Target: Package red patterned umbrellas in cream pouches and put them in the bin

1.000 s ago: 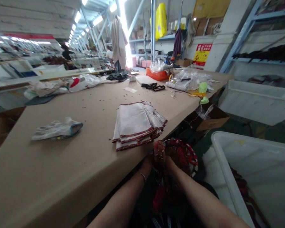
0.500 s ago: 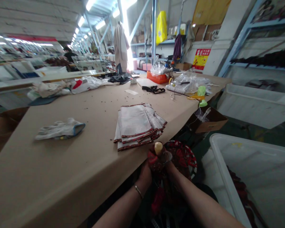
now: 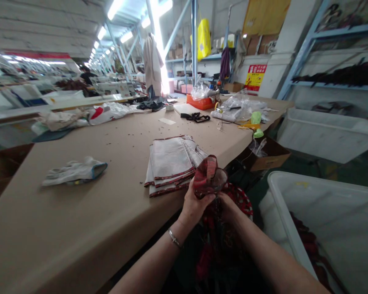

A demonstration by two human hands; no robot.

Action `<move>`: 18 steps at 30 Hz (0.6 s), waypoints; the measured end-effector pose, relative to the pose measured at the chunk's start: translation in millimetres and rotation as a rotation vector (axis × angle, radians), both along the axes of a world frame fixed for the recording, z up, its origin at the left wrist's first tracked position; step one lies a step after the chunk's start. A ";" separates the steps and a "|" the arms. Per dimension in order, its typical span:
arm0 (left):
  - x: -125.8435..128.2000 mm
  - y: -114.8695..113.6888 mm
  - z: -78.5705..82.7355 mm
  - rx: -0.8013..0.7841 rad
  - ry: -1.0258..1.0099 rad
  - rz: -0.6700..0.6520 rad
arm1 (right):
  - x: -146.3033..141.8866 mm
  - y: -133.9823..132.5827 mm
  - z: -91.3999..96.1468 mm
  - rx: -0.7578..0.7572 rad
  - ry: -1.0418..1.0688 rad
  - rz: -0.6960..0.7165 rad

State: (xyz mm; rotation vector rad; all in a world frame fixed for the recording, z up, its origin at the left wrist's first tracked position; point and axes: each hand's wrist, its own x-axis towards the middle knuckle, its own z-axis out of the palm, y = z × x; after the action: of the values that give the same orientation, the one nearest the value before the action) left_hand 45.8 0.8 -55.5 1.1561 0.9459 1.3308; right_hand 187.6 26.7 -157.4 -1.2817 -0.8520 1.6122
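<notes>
A piece of dark red sheer fabric (image 3: 206, 175) is bunched up just off the table's front edge. My left hand (image 3: 192, 206) is closed on its left side, thumb across the lower part. On the other side my right hand (image 3: 228, 207) grips the fabric from below, its fingers partly hidden. Beside them on the table lies a stack of folded pale cloths (image 3: 171, 159) with red-brown patterned edging; the fabric overlaps its right corner in view. Below my hands, a round basket (image 3: 248, 208) with red pieces in it is partly covered by my right hand and the fabric.
A white work glove (image 3: 75, 170) lies on the left of the brown-covered table (image 3: 110, 220). Farther back are black straps (image 3: 195, 117), an orange tray (image 3: 200, 102) and clear plastic bags (image 3: 236, 108). A large white bin (image 3: 282, 212) stands to the right, a cardboard box (image 3: 268, 160) beyond it.
Both hands have risen with the red fabric, which now stands up above them. The pale rounded tip that showed at its top is out of sight.
</notes>
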 end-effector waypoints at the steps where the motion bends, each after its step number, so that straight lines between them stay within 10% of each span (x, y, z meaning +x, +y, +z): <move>1: -2.5 0.7 -6.2 -0.027 0.048 -0.047 | 4.9 -1.8 -7.6 -0.017 -0.061 -0.008; 7: -25.3 -12.4 -37.4 -0.152 0.157 -0.074 | 11.0 -17.6 -47.1 -0.026 -0.247 0.003; 18: -70.2 -27.1 -24.8 -0.134 0.196 0.163 | 5.4 -19.0 -33.5 0.119 -0.369 -0.028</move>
State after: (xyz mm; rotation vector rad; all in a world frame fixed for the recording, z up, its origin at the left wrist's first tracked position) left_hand -24.4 -26.3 -80.3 1.1393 1.2756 1.2768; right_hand 193.0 7.7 -190.9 -1.5229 -1.1301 1.2995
